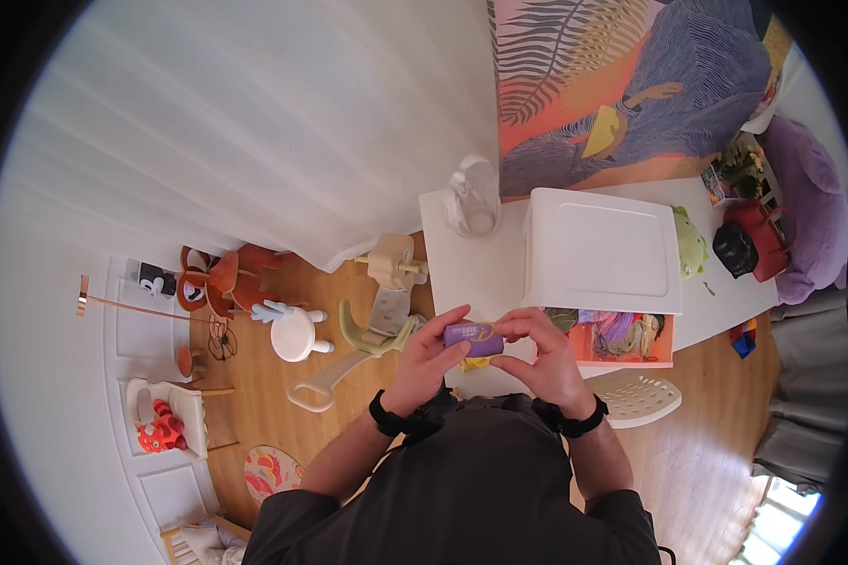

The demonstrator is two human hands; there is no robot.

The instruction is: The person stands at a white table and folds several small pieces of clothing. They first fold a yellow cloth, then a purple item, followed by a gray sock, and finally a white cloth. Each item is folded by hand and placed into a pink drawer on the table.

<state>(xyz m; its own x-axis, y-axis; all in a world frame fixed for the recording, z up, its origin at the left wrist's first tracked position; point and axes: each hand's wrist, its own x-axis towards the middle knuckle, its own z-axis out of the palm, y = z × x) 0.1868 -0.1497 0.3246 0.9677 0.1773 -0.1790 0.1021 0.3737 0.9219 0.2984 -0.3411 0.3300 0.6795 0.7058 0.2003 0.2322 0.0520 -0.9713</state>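
Note:
Between my two hands, above the near edge of the white table, is a small purple packet [475,340] with yellow and white print. My left hand [427,357] grips its left end, thumb across the front. Fingers of my right hand [543,353] hold the right end. A bit of yellow material [478,364] shows just below the packet; whether it belongs to it I cannot tell. Right of my right hand, a coral drawer [636,359] is pulled out of a white plastic storage box [608,247]. Colourful bundles of fabric [618,330] fill the drawer.
On the white table [477,275] stand a clear plastic bag [473,198], a green plush toy [689,240] and a red handbag [767,240]. A perforated chair [639,399] is near my right forearm. Leftward are a child's slide [367,332] and a white stool [295,334].

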